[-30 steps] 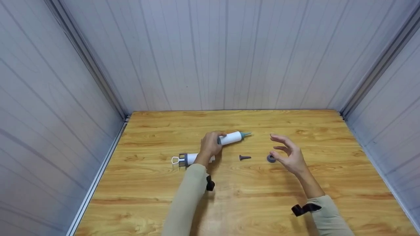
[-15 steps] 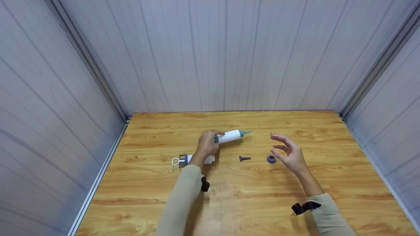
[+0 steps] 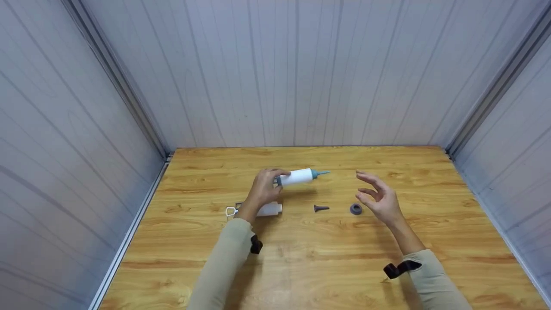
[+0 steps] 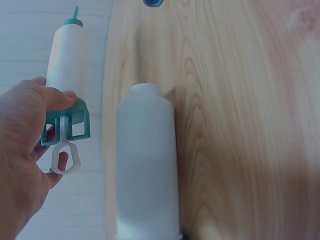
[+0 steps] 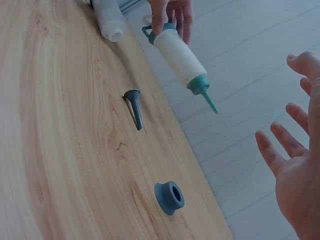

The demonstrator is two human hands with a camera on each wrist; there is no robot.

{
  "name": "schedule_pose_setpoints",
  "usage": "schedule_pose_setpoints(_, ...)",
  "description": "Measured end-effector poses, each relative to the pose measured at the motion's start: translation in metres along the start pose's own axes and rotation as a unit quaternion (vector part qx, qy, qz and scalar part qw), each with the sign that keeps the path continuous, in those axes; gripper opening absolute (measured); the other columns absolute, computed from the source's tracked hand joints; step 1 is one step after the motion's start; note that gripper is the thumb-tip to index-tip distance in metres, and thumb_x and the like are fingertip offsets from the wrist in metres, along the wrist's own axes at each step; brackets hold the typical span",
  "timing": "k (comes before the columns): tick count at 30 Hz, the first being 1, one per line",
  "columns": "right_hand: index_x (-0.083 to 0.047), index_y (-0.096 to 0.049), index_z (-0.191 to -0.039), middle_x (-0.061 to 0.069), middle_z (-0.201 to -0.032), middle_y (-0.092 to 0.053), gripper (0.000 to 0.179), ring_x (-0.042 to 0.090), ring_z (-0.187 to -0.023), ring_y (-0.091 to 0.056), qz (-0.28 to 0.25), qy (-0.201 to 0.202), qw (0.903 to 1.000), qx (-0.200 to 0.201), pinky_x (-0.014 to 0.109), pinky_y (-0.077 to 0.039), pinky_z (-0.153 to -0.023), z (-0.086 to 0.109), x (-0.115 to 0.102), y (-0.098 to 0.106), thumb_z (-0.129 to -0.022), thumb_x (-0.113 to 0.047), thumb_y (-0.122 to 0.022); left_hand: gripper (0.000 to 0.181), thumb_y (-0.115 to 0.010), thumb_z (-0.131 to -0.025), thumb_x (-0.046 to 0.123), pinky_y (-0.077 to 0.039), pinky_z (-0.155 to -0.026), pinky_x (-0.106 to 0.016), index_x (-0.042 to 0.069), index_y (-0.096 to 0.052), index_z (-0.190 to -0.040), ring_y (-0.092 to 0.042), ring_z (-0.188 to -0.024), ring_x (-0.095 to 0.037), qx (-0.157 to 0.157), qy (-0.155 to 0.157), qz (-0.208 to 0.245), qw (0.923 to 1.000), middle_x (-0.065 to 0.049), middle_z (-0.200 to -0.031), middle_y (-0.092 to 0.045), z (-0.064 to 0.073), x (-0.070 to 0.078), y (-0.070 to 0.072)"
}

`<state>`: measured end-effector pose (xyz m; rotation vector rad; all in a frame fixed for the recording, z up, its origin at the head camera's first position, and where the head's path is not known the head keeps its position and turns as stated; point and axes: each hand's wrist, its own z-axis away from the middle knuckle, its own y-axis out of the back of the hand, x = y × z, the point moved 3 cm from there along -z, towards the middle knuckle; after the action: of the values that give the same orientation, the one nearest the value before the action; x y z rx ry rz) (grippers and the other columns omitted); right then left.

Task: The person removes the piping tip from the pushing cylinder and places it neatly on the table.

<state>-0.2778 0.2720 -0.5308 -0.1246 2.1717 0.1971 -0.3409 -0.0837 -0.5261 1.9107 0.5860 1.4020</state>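
Observation:
My left hand (image 3: pixel 263 187) grips a white plunger syringe (image 3: pixel 297 177) around its teal rear collar, holding it raised over the table. Its teal nozzle (image 5: pixel 201 85) points right, towards my right hand. In the left wrist view, the syringe's white pull ring (image 4: pixel 66 159) shows by the lower fingers. A second white syringe body (image 4: pixel 146 165) lies on the table below that forearm, with its narrow neck facing right and its rear partly hidden. My right hand (image 3: pixel 381 202) hovers with fingers apart and holds nothing. Just left of it lies a dark grey ring cap (image 3: pixel 356 209).
A dark grey nozzle (image 3: pixel 321 208) with a flared end lies on the wooden table (image 3: pixel 327 267) between the second syringe body and the cap. Pale panelled walls (image 3: pixel 275 73) stand at the back and on both sides.
My left hand has moved left and slightly up, and the gripped syringe has shifted with it into a more level position. My right hand has stayed nearly still.

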Motion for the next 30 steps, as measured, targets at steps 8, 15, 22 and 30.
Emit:
schedule_pose_setpoints(8, 0.022, -0.054, -0.147, -0.009, -0.161, -0.065, 0.056, 0.007, -0.145, -0.064, 0.003, -0.005, 0.9999, -0.013, 0.024, -0.064, -0.107, -0.005, 0.001, -0.002, -0.094, 0.024, -0.07, 0.044, -0.082, -0.095, -0.008, -0.057, -0.119, -0.064, 0.011, -0.082, -0.134, -0.067, -0.14, -0.046, 0.024, -0.061, -0.013, 0.9977, -0.018, -0.146, -0.076, 0.008, 0.002, 0.014)
schedule_pose_setpoints(15, 0.02, -0.056, -0.148, 0.002, -0.164, -0.063, 0.06, 0.006, -0.146, -0.064, 0.011, -0.012, 0.9996, -0.024, 0.025, -0.064, -0.106, -0.005, 0.0, -0.004, -0.091, 0.025, -0.073, 0.042, -0.083, -0.092, -0.009, -0.061, -0.111, -0.064, 0.008, -0.083, -0.13, -0.071, -0.131, -0.047, 0.049, -0.125, -0.024, 0.9906, -0.019, -0.14, -0.079, 0.022, 0.006, 0.028)
schedule_pose_setpoints(22, 0.019, -0.055, -0.149, -0.002, -0.164, -0.06, 0.063, 0.004, -0.147, -0.062, 0.016, -0.014, 0.9989, -0.042, 0.025, -0.064, -0.107, -0.003, -0.002, -0.008, -0.09, 0.025, -0.074, 0.042, -0.083, -0.093, -0.009, -0.063, -0.107, -0.061, 0.009, -0.083, -0.131, -0.071, -0.129, -0.044, 0.053, -0.145, -0.024, 0.9878, -0.017, -0.139, -0.079, 0.036, 0.01, 0.044)
schedule_pose_setpoints(30, 0.018, -0.055, -0.15, 0.005, -0.163, -0.06, 0.065, 0.006, -0.148, -0.062, 0.015, -0.011, 0.9984, -0.054, 0.027, -0.065, -0.107, 0.004, -0.007, -0.018, -0.088, 0.027, -0.074, 0.041, -0.084, -0.093, -0.009, -0.065, -0.103, -0.059, 0.008, -0.083, -0.13, -0.071, -0.128, -0.043, 0.058, -0.16, -0.019, 0.9852, -0.018, -0.139, -0.079, 0.05, 0.023, 0.053)
